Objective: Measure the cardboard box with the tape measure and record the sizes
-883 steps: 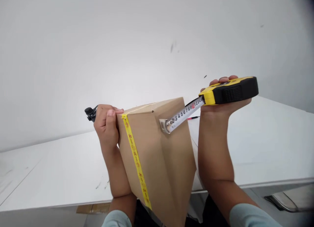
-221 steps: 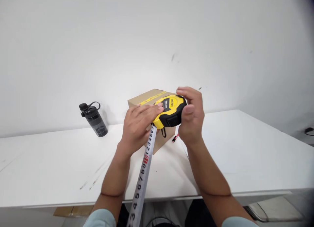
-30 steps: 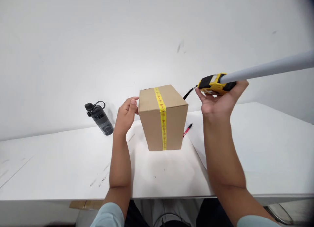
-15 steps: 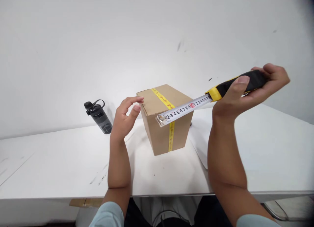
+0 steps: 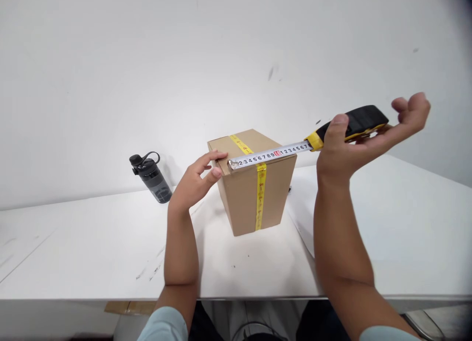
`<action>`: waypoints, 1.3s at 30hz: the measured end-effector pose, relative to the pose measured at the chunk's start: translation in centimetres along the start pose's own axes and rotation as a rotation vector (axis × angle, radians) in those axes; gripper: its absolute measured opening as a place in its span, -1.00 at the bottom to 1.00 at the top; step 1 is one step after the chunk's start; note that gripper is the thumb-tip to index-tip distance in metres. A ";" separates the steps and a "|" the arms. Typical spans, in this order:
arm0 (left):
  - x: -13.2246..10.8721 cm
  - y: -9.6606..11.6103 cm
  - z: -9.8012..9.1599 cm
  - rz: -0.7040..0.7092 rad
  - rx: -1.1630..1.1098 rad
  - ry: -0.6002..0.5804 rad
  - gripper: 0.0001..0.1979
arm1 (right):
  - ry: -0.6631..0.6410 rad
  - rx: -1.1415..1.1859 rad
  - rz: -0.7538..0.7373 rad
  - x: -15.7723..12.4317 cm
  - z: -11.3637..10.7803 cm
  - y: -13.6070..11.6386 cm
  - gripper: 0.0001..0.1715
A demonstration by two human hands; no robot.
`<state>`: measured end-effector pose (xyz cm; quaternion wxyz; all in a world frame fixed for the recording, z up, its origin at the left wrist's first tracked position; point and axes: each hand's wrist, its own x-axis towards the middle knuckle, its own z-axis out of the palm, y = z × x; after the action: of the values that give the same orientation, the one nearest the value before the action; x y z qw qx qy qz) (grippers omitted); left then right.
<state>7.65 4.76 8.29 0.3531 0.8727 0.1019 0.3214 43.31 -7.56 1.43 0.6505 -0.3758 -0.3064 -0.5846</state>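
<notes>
Fingers of the left hand are loosely spread, not clenched: the index lies at the top left corner of the cardboard box, the thumb lower, by its side. Right-hand fingers grasp the tape measure — the right hand has its thumb along the near side of the case, with other fingertips sticking out beyond. From the case the metal blade runs left along the box's near top edge, its hook end just beside the left fingertips; whether it touches the cardboard all along, I cannot tell. Yellow printed tape crosses the box's top and drops down its front. The box stands upright on the white table, between the forearms. Further left, a dark bottle with a carrying loop stands near the pale wall.
</notes>
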 end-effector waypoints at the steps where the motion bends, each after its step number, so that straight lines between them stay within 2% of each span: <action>1: 0.0 0.0 0.1 -0.002 0.000 0.010 -0.19 | -0.007 -0.019 -0.020 0.1 -0.2 0.3 0.05; 6: 0.3 -0.1 0.6 -0.039 -0.014 0.048 -0.28 | -0.022 -0.071 -0.108 0.8 -0.9 1.0 -0.09; 10: 0.3 -0.1 1.0 -0.044 -0.004 0.082 -0.32 | -0.022 -0.029 -0.100 1.4 -1.2 1.3 -0.08; 16: 0.4 0.1 1.5 -0.046 0.002 0.148 -0.39 | -0.065 -0.047 -0.143 2.2 -1.3 -0.7 -0.11; 18: 0.4 0.2 1.5 -0.049 -0.003 0.147 -0.40 | -0.071 -0.028 -0.077 2.4 -1.2 -1.8 -0.12; 22: 0.4 0.3 1.4 -0.069 -0.010 0.143 -0.42 | -0.129 -0.078 0.167 2.5 -0.7 -3.5 -0.16; 23: 0.4 0.3 1.3 -0.068 -0.007 0.136 -0.42 | -0.136 -0.079 0.186 2.4 -0.6 -3.8 -0.16; 25: 0.3 0.4 1.1 -0.052 -0.001 0.110 -0.41 | -0.121 -0.047 0.114 2.4 -0.5 -4.0 -0.15; 28: 0.3 0.3 0.7 -0.015 0.000 0.057 -0.38 | -0.084 -0.028 -0.106 2.3 -0.5 -3.5 -0.09; 31: 0.3 0.0 0.3 0.003 -0.013 0.016 -0.36 | -0.059 -0.063 -0.204 2.3 -0.7 -2.3 -0.02; 35: 0.4 -0.4 0.3 0.001 -0.034 -0.001 -0.43 | -0.061 -0.053 -0.192 1.9 -1.0 0.0 0.08; 39: 0.4 -0.5 0.4 -0.013 -0.032 0.003 -0.54 | -0.086 -0.045 -0.035 1.2 -1.2 1.7 0.09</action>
<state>8.23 5.08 7.89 0.3688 0.8659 0.1027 0.3218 45.13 -9.17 1.55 0.6179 -0.4097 -0.3274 -0.5859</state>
